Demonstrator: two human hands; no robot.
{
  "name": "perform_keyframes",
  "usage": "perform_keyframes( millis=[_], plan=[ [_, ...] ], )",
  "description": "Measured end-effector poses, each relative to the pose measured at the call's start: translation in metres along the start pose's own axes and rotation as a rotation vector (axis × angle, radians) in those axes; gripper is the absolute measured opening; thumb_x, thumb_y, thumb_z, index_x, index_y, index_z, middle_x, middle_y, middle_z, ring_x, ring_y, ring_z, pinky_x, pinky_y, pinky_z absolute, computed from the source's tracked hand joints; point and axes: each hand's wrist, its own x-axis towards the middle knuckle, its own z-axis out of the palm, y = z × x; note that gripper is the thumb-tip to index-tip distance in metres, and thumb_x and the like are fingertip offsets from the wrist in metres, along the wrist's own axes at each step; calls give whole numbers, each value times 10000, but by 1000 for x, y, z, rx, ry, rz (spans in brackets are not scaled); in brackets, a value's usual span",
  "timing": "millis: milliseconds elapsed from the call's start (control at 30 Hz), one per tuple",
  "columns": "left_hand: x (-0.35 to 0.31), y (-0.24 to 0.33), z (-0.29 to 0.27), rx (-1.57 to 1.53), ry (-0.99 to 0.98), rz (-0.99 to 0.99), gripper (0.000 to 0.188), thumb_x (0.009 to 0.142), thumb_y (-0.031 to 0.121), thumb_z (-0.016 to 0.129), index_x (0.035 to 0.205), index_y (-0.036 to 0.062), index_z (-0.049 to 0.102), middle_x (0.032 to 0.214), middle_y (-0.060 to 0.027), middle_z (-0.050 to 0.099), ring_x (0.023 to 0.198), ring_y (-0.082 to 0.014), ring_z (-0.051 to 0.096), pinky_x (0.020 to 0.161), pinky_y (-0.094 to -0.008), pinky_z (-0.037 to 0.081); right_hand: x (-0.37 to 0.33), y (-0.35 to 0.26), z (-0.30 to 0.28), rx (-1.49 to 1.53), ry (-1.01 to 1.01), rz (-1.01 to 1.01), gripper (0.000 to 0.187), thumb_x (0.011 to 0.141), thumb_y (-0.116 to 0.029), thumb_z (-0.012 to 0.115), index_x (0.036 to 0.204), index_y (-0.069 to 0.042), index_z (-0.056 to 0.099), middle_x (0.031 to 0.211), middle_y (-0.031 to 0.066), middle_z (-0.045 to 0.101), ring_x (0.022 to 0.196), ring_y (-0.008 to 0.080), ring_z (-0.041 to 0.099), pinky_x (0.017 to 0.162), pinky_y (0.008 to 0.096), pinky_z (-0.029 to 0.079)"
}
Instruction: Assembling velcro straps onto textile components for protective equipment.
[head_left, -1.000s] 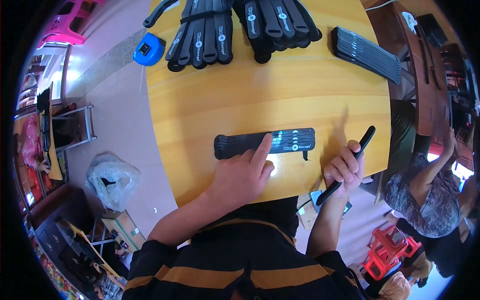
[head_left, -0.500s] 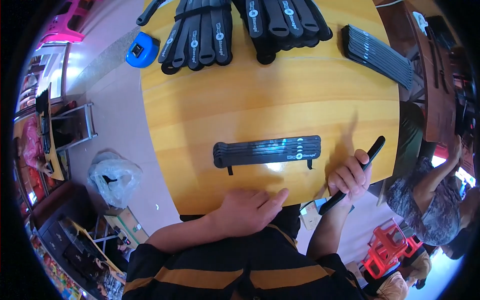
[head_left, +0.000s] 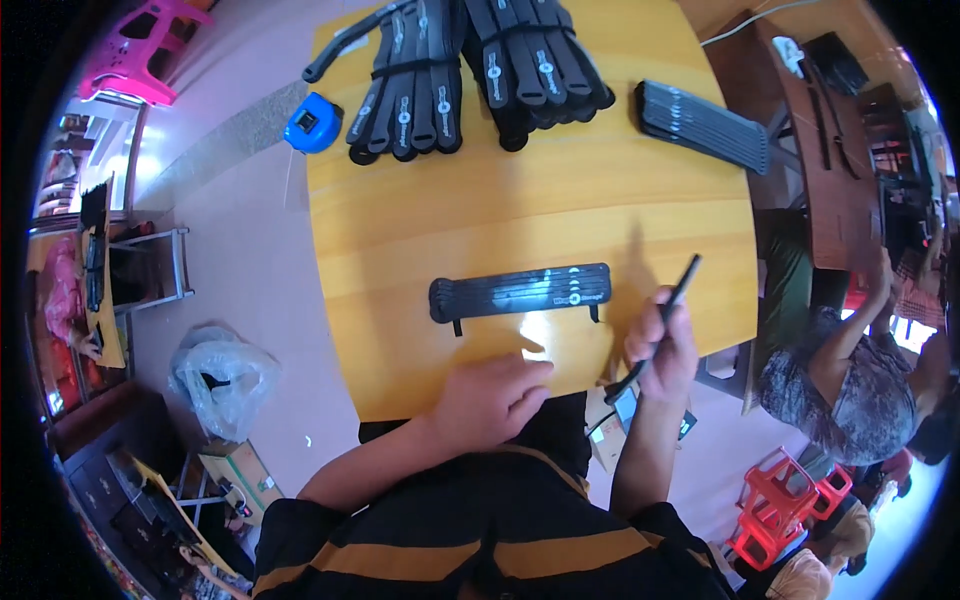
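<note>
A black strap (head_left: 684, 280), seen nearly edge-on, slants up through my right hand (head_left: 664, 350), whose fingers are closed around its middle. That hand is raised by the table's front right edge. My left hand (head_left: 490, 402) hovers at the front edge with nothing in it, its index finger stretched out and the thumb apart. Between and beyond the hands lies a neat fanned stack of black straps (head_left: 520, 291) with white print, two short tabs sticking out on its near side. The strap's lower end hangs past the table edge.
Two bound bundles of black straps, one at the left (head_left: 408, 100) and one at the right (head_left: 535, 75), lie at the far side. Another strap stack (head_left: 702, 125) is far right, a blue tape measure (head_left: 313, 122) far left. Red stools (head_left: 775, 505) and a co-worker (head_left: 845, 380) are to the right.
My right hand has turned the strap so that it shows thinner and more edge-on. My left hand stays near the front edge. The whole view has shifted slightly.
</note>
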Motion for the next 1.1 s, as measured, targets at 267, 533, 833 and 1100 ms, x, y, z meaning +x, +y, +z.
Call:
perform_keyframes(
  millis=[267,533,833,1100],
  plan=[
    [1,62,-41,-657,307,-298,339,890,106,752,1205,11,673,931,-64,675,697,-78,604,575,-235,484,-80,31,72,-1100,-26,-304,182,999,-78,603,1140,16,670,819,59,693,741,107,667,677,274,541],
    [-68,99,-46,-839,31,-166,124,937,37,671,1047,-15,697,859,-37,653,707,-92,627,646,-235,498,-163,53,87,-493,-322,65,466,1049,-467,541,1224,-39,605,1021,47,677,916,147,664,824,296,531],
    [-113,124,-22,-733,280,-108,190,921,10,680,1089,-35,603,825,-51,631,524,-83,596,390,-216,455,-202,70,81,-623,-211,-25,298,1052,-273,587,1210,-25,631,969,36,688,802,102,668,726,245,551],
    [-159,86,-9,-780,213,-347,106,948,106,654,943,0,651,787,-64,701,641,-108,667,465,-256,545,-214,84,105,-1257,-203,-492,208,880,-125,770,1056,-17,749,819,74,707,712,100,627,651,261,496]
  ],
)
